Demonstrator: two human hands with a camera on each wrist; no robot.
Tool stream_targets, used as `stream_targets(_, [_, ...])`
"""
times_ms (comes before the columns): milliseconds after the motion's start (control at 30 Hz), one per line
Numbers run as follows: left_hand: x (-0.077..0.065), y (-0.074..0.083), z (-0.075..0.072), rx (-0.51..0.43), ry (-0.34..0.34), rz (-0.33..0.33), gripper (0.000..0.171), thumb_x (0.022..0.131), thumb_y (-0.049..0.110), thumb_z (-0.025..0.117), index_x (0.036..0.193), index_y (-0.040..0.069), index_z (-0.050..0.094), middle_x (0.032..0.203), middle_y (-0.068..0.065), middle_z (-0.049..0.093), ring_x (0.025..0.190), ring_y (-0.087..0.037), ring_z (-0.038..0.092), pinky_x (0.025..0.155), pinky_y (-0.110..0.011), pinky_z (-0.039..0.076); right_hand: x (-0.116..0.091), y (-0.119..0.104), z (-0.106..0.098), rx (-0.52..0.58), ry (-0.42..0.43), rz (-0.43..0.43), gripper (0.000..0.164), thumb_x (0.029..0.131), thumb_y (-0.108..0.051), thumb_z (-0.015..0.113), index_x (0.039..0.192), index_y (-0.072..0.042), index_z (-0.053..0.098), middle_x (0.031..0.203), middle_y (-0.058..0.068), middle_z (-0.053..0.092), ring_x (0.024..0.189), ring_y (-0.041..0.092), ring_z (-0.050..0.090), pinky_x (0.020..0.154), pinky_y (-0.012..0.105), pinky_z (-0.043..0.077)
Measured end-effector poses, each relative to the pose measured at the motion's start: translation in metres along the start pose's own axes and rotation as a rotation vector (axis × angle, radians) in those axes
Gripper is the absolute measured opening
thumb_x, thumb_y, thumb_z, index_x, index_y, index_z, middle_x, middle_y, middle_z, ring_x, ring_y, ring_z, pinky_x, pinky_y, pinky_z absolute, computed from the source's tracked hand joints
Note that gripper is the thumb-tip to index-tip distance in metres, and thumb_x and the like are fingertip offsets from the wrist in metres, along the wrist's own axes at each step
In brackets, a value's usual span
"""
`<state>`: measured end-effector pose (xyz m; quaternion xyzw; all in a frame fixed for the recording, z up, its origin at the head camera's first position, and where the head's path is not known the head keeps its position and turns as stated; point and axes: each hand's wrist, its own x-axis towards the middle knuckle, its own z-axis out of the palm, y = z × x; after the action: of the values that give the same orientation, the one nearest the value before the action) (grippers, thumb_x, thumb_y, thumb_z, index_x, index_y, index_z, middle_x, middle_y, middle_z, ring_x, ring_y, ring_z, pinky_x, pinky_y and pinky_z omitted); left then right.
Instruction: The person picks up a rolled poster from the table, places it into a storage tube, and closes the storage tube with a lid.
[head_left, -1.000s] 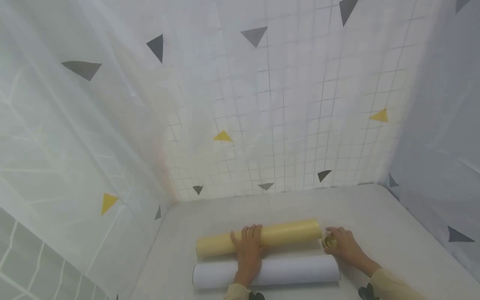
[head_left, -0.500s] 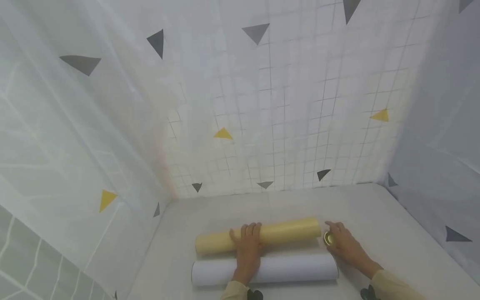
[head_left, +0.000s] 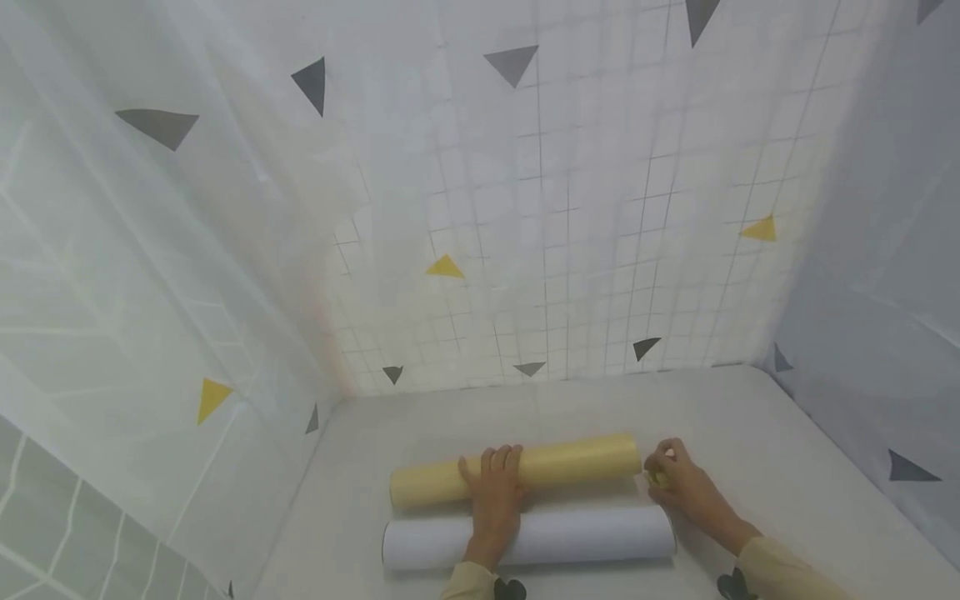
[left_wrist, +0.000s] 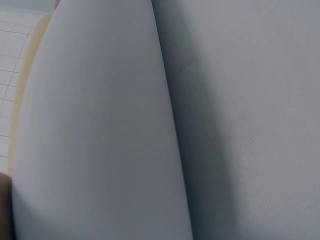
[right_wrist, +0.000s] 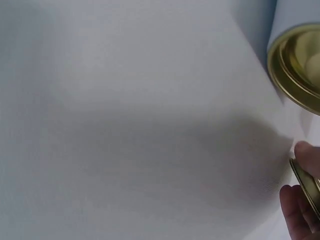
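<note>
My left hand (head_left: 497, 500) grips a yellow tube (head_left: 581, 463), its fingers over the top and its thumb spread to the left. Nearer to me lies a white tube (head_left: 592, 535), under my left wrist; it fills much of the left wrist view. Just off the right end of the yellow tube, my right hand (head_left: 690, 492) pinches a round gold metal lid (head_left: 658, 480). The right wrist view has this lid (right_wrist: 307, 189) nearly edge-on between thumb and fingers. A recessed gold end cap (right_wrist: 286, 82) closes the white tube's right end.
Both tubes lie on a pale surface (head_left: 757, 450). Behind stands a white sheet wall (head_left: 600, 250) with grid lines and grey and yellow triangles. More sheeting encloses the left and right sides, with a grey-green patterned panel (head_left: 60, 533) at lower left.
My right hand has turned the gold lid so its round face shows less, and its fingers have drawn in around it. The left hand and both tubes stay in place.
</note>
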<state>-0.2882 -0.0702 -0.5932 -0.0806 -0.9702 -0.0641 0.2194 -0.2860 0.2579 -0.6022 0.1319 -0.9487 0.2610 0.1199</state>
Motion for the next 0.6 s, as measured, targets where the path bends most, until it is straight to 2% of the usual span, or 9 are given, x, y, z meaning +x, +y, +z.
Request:
stream_targets(100, [0.0004,-0.0003,-0.0005,0.011,0.012,0.007,0.074,0.070,0.043,0.088,0.135,0.028,0.058,0.133,0.008,0.066,0.127,-0.019,0.058,0.114,-0.072,0.036,-0.0026,-0.0006,0.0018,-0.040,0.048,-0.063,0.029,0.081,0.004,0.076,0.104,-0.010,0.064,0.122,0.015,0.051,0.084,0.018,0.066,0.069,0.032,0.062])
stream_targets(167, [0.0006,-0.0006,-0.0003,0.019,0.020,0.011,0.074,0.069,0.043,0.088,0.135,0.028,0.059,0.132,0.008,0.067,0.126,-0.018,0.058,0.113,-0.071,0.036,-0.0040,-0.0015,0.0028,-0.085,0.066,-0.091,0.028,0.084,0.008,0.071,0.105,-0.008,0.064,0.123,0.015,0.052,0.075,0.008,0.059,0.064,0.025,0.058])
stream_targets(267, [0.0004,-0.0004,0.0003,0.027,0.018,0.016,0.074,0.070,0.044,0.088,0.136,0.028,0.059,0.132,0.009,0.067,0.126,-0.019,0.059,0.113,-0.071,0.037,-0.0055,-0.0038,0.0037,-0.145,0.057,-0.090,0.028,0.087,0.010,0.066,0.109,-0.007,0.062,0.124,0.015,0.053,0.071,0.004,0.055,0.064,0.022,0.057])
stream_targets(333, [0.0002,-0.0001,0.0004,0.024,0.011,0.017,0.074,0.070,0.043,0.088,0.136,0.027,0.059,0.133,0.008,0.067,0.127,-0.019,0.059,0.113,-0.072,0.037,-0.0056,-0.0052,0.0040,-0.145,0.041,-0.067,0.028,0.089,0.010,0.065,0.113,-0.006,0.062,0.126,0.017,0.053,0.078,0.011,0.062,0.072,0.028,0.061])
stream_targets(400, [0.0001,0.0002,0.0004,0.015,0.007,0.017,0.073,0.070,0.042,0.088,0.136,0.027,0.059,0.134,0.008,0.067,0.127,-0.019,0.059,0.113,-0.072,0.037,-0.0055,-0.0066,0.0033,-0.124,0.019,-0.035,0.028,0.093,0.006,0.062,0.119,-0.004,0.059,0.132,0.022,0.054,0.093,0.028,0.070,0.086,0.040,0.063])
stream_targets(500, [0.0001,0.0002,-0.0005,0.012,0.014,0.018,0.074,0.069,0.041,0.089,0.136,0.027,0.059,0.133,0.007,0.067,0.127,-0.020,0.059,0.113,-0.072,0.037,-0.0031,-0.0076,0.0014,-0.072,-0.014,0.024,0.033,0.097,0.002,0.059,0.129,-0.002,0.054,0.137,0.027,0.058,0.114,0.046,0.066,0.098,0.055,0.057])
stream_targets(533, [-0.0001,0.0002,-0.0009,0.015,0.019,0.020,0.074,0.069,0.041,0.089,0.135,0.027,0.060,0.133,0.007,0.067,0.126,-0.020,0.059,0.112,-0.072,0.037,-0.0019,-0.0078,0.0004,-0.063,-0.032,0.042,0.034,0.097,0.001,0.058,0.131,-0.002,0.052,0.133,0.027,0.061,0.115,0.046,0.066,0.098,0.057,0.056])
stream_targets(600, [-0.0004,0.0001,-0.0027,0.026,0.032,0.025,0.075,0.067,0.041,0.090,0.134,0.027,0.060,0.132,0.008,0.067,0.126,-0.019,0.060,0.112,-0.071,0.038,0.0008,-0.0078,-0.0013,-0.039,-0.073,0.088,0.037,0.098,-0.001,0.057,0.134,-0.001,0.049,0.118,0.024,0.068,0.102,0.041,0.070,0.091,0.055,0.059])
